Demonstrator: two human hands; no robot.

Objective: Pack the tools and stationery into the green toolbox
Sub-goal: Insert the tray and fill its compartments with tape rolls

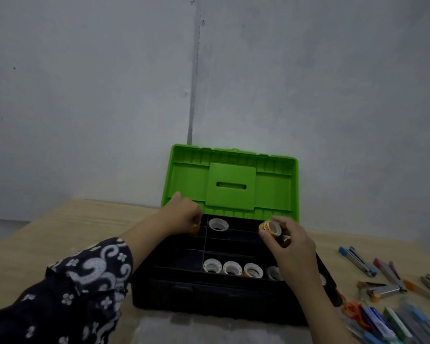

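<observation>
The toolbox stands open on the table, its green lid (230,184) upright and its black tray (179,256) split into compartments. One tape roll (218,224) lies in a back compartment and several rolls (232,268) line the front row. My left hand (183,211) reaches into the back-left compartment, fingers curled round an orange tape roll (196,228), mostly hidden. My right hand (287,242) hovers over the tray's right side and grips a yellow-labelled tape roll (270,228), with another roll partly hidden under its fingers.
Staplers (358,260) and a staple remover (380,290) lie on the wooden table (60,227) right of the box. Pens and small boxes (392,324) sit at the lower right, with orange scissors (350,307). A grey wall rises just behind the lid.
</observation>
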